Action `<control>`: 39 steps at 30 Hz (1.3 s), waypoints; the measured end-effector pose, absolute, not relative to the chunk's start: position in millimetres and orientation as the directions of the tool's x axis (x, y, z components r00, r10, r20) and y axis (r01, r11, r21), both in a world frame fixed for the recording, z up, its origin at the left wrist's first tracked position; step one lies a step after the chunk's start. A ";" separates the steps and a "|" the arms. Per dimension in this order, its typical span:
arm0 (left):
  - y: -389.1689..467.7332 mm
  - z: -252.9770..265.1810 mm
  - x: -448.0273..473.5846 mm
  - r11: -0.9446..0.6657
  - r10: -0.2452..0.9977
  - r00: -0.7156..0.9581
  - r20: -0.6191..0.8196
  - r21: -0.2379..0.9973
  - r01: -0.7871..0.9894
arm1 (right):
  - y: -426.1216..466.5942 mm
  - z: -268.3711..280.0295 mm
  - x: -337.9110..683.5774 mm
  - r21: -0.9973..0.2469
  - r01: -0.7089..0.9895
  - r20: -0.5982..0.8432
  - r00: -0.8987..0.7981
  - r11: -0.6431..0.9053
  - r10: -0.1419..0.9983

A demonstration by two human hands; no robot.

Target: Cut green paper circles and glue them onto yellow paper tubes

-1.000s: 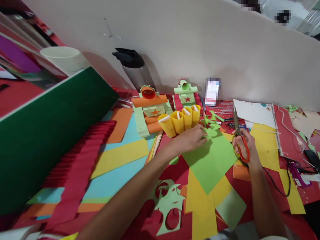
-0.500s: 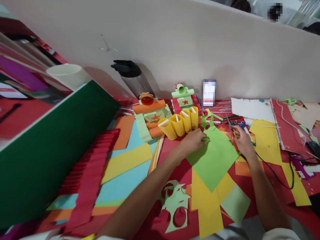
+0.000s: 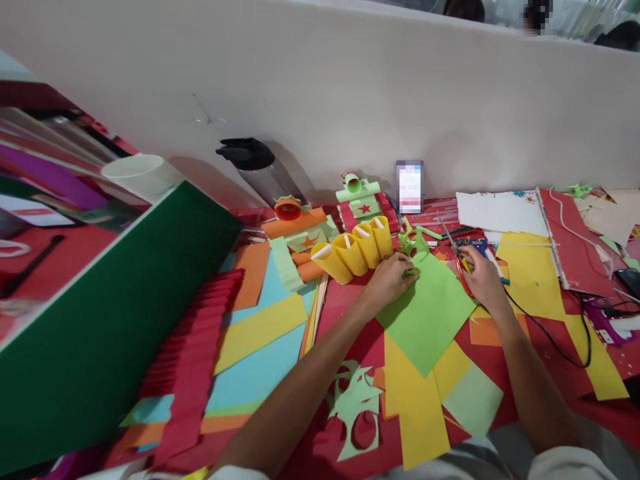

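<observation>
My left hand (image 3: 393, 277) is closed, its fingertips pinching a small green paper piece (image 3: 413, 272) over the upper left edge of a green paper sheet (image 3: 430, 320). My right hand (image 3: 481, 272) grips red-handled scissors (image 3: 465, 279) by the sheet's right side, blades pointing away from me and slightly left. Whether the blades are parted is hard to make out. Just beyond my left hand stands a row of yellow paper rolls (image 3: 353, 253) with white pieces inside. Bright green paper scraps (image 3: 414, 240) lie past the sheet.
Paper models in orange (image 3: 300, 233) and light green (image 3: 363, 200) stand at the back near a bottle (image 3: 265, 170) and a phone (image 3: 410, 188). A green board (image 3: 125, 307) borders the left. Cut-out pale green scraps (image 3: 355, 407) and yellow strips (image 3: 415, 413) lie in front; a black cable (image 3: 550, 343) curves at right.
The camera view has shifted slightly. The scissors' blades have swung a little to the left in my right hand. My left hand keeps its pinch at the sheet's edge.
</observation>
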State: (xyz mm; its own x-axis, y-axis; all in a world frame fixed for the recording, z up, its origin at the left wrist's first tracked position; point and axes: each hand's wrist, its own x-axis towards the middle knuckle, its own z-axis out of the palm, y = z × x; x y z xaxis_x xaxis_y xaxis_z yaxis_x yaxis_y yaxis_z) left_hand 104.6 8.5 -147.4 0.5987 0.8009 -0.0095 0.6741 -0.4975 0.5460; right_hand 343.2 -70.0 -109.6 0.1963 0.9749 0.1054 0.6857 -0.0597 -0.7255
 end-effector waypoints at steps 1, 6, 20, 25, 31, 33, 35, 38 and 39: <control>8.6 -148.1 106.4 -0.501 0.804 0.595 -0.002 0.537 0.679 | -69.8 -109.5 343.4 -0.723 0.688 0.106 0.198 -0.061 0.974; 1.3 -138.6 108.4 -0.606 0.760 0.646 0.067 0.432 0.668 | -68.3 -110.9 347.9 -0.775 0.632 0.131 0.195 -0.022 0.972; -77.6 -57.3 67.0 -0.692 0.517 0.845 -0.137 0.514 0.507 | -70.4 -102.4 347.7 -0.990 0.067 -0.123 -0.044 -0.120 0.991; -76.0 -89.4 90.6 -0.681 0.607 0.771 -0.194 0.374 0.630 | -69.0 -104.4 350.0 -0.987 0.084 -0.145 -0.056 -0.140 0.988; -57.7 -104.1 95.5 -0.667 0.614 0.774 -0.153 0.424 0.613 | -67.8 -111.1 354.2 -0.970 0.188 -0.171 -0.090 -0.152 0.981; -53.1 -103.6 95.0 -0.646 0.594 0.789 -0.155 0.492 0.583 | -67.8 -112.2 353.8 -0.942 0.316 -0.137 -0.053 -0.114 0.989; -47.9 -102.1 93.9 -0.615 0.563 0.811 -0.162 0.574 0.541 | -67.9 -111.7 354.3 -0.879 0.474 -0.056 0.006 -0.053 0.998; -34.4 -100.7 91.9 -0.576 0.524 0.844 -0.117 0.680 0.453 | -69.3 -106.7 358.4 -0.739 0.674 0.066 0.089 -0.011 0.994; -27.9 -101.1 91.8 -0.571 0.519 0.850 -0.094 0.702 0.426 | -70.1 -103.9 360.5 -0.688 0.726 0.091 0.114 -0.020 0.989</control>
